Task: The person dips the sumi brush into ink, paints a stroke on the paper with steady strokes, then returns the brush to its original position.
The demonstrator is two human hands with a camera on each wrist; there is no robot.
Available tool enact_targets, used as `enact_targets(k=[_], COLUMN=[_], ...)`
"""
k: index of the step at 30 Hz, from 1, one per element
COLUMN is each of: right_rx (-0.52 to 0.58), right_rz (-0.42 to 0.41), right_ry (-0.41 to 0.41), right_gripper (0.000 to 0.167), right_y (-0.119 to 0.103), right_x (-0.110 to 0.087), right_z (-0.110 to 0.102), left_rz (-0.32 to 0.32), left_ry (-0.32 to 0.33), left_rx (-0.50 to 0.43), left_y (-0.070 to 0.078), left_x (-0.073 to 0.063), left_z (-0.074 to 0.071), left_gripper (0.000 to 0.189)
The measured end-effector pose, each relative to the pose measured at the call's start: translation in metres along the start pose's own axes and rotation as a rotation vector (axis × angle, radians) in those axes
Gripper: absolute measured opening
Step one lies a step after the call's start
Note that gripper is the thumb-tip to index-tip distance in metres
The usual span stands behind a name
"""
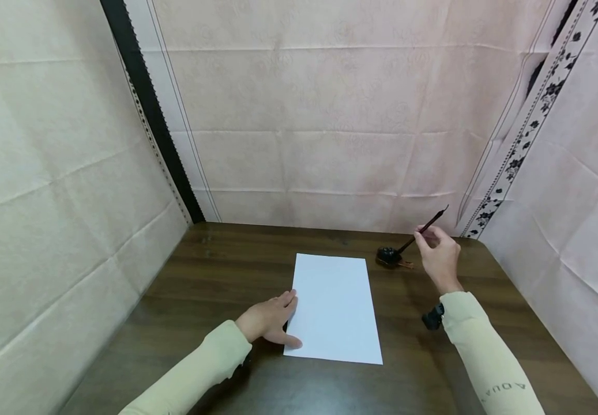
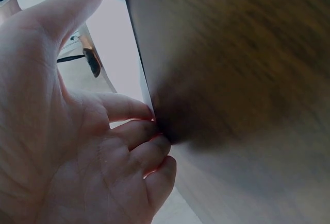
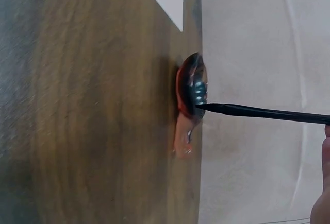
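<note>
A white sheet of paper (image 1: 335, 311) lies on the wooden table. My left hand (image 1: 270, 317) rests on its left edge, fingers extended and thumb on the lower left corner; the left wrist view shows the palm (image 2: 87, 147) from below. Off to the right, my right hand (image 1: 440, 253) pinches a dark writing brush (image 1: 430, 223) between thumb and fingers. The brush slants down to the left, its pointed tip at a small black, glossy ink dish (image 1: 388, 256). In the right wrist view the brush tip (image 3: 206, 107) overlaps the dish (image 3: 192, 82); whether they touch I cannot tell.
The brown table (image 1: 226, 276) ends at a pale cloth wall (image 1: 340, 161) close behind the ink dish. More cloth walls stand on the left (image 1: 60, 202) and right (image 1: 563, 230). A reddish-brown tail-like piece (image 3: 183, 139) sticks out from the dish.
</note>
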State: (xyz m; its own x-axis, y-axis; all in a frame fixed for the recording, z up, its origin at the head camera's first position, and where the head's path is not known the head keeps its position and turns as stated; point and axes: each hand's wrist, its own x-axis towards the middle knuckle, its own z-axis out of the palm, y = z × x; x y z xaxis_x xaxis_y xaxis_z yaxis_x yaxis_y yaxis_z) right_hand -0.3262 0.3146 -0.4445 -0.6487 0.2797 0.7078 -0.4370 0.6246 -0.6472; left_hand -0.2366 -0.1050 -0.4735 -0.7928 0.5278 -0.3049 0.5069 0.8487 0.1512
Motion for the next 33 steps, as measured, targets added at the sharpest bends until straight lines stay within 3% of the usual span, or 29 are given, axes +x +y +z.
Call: enact_targets(k=[19,26,33], right_rx=[-0.066,-0.088,-0.095], right_rz=[0.040,0.004,-0.007], right_ry=[-0.003,-0.013,-0.010], right_gripper=[0.017,0.016,0.015], right_y=[-0.0024,0.0039,0.0007], right_x=[-0.0016,-0.0052,0.0043], right_z=[-0.0091,-0.0054,-0.0081], left_rz=[-0.010,-0.011,-0.010], left_ry=[0.005,-0.002,-0.011], left_rx=[-0.005,-0.005,0.008], left_y=[0.0007,0.0012,0.0034], left_x=[-0.0008,-0.0020,-0.0028], left_z=[0.0004,0.0020,-0.0031], left_gripper=[0.111,0.112,0.112])
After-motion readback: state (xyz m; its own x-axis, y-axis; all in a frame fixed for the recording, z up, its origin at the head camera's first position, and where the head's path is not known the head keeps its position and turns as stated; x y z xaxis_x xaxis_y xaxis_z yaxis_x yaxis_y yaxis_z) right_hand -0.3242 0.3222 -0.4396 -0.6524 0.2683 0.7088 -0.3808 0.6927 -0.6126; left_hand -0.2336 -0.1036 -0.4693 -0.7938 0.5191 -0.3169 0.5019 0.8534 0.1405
